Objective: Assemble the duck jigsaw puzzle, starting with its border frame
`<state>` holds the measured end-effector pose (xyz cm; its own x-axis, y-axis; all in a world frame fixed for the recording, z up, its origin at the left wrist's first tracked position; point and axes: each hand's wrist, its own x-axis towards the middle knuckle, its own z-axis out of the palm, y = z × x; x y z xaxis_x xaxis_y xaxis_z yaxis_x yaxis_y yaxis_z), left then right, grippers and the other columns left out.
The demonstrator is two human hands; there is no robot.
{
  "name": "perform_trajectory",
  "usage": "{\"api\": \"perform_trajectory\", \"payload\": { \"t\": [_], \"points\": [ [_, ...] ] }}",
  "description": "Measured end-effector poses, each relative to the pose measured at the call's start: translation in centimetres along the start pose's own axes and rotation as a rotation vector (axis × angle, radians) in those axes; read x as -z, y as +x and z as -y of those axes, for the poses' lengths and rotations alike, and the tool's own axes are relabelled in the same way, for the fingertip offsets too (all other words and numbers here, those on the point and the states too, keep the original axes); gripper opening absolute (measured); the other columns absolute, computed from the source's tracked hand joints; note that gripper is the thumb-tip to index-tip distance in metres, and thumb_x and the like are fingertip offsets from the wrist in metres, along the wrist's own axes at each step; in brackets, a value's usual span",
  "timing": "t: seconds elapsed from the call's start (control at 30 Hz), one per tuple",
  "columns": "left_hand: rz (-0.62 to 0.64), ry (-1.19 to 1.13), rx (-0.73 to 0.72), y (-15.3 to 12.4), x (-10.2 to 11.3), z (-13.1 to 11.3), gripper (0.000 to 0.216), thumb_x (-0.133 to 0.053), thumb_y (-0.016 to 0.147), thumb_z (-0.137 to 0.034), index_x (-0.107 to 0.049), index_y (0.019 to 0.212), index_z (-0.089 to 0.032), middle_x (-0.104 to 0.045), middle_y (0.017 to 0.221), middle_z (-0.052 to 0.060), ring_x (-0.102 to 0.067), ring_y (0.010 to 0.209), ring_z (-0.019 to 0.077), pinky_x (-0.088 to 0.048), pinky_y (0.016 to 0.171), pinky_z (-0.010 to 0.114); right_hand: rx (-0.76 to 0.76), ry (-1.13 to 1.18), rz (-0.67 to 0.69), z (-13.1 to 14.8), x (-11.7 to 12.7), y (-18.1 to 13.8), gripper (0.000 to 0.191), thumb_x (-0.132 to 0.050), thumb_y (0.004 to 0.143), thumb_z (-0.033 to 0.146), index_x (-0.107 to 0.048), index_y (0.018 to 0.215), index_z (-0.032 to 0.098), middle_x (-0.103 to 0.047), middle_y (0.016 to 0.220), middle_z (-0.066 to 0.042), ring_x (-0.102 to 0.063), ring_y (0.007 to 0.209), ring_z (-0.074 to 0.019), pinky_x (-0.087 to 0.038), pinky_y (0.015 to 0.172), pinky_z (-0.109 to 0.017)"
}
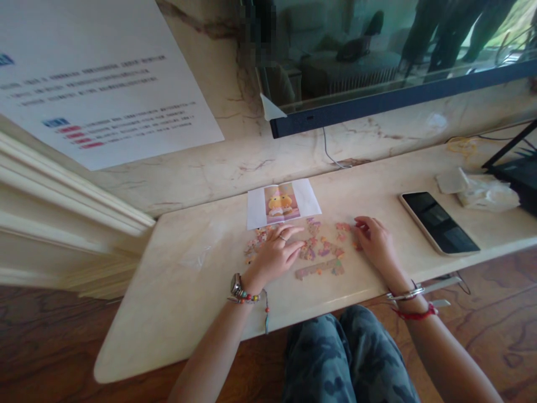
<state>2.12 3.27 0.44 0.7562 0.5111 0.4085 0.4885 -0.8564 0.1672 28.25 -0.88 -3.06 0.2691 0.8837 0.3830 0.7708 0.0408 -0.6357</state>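
Several pastel jigsaw pieces point(325, 249) lie scattered on a pale marble shelf point(188, 291). A joined strip of pieces point(319, 270) sits nearest the front edge. My left hand point(277, 252) rests flat on the pieces at the left, fingers stretched out and pointing right. My right hand point(375, 240) lies over the pieces at the right, its fingers curled down onto a piece; whether it grips one is unclear. A printed reference picture point(283, 204) of a yellow cartoon figure lies just behind the pieces.
A dark phone point(438, 222) lies face up to the right, with crumpled tissue point(482, 193) and black gear point(520, 170) beyond it. A dark-framed screen point(390, 101) and a large printed sheet point(104, 84) are on the marble wall. My camouflage-trousered legs point(348, 358) are below the shelf.
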Motion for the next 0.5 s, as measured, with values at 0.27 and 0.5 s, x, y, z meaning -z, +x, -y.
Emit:
{"api": "perform_trajectory", "payload": {
  "t": [0.27, 0.5],
  "points": [
    [-0.02, -0.012, -0.021, 0.21, 0.16, -0.51, 0.016, -0.048, 0.083, -0.015, -0.062, 0.091, -0.02, -0.051, 0.118, 0.005, -0.041, 0.113, 0.0209, -0.037, 0.097, 0.045, 0.033, -0.032, 0.019, 0.37, 0.31, -0.26, 0.03, -0.04, 0.083, 0.03, -0.062, 0.096, 0.015, -0.057, 0.094, -0.01, -0.055, 0.066, -0.0148, -0.047, 0.065, -0.03],
    [-0.005, -0.015, -0.024, 0.45, 0.14, -0.6, 0.016, -0.049, 0.082, -0.015, -0.062, 0.091, -0.019, -0.051, 0.118, 0.006, -0.041, 0.112, 0.0211, -0.038, 0.095, 0.045, 0.13, -0.109, 0.121, -0.28, 0.03, 0.2, 0.028, -0.05, 0.078, 0.037, -0.064, 0.09, 0.016, -0.054, 0.097, -0.011, -0.055, 0.083, -0.0212, -0.045, 0.078, -0.037]
  ]
}}
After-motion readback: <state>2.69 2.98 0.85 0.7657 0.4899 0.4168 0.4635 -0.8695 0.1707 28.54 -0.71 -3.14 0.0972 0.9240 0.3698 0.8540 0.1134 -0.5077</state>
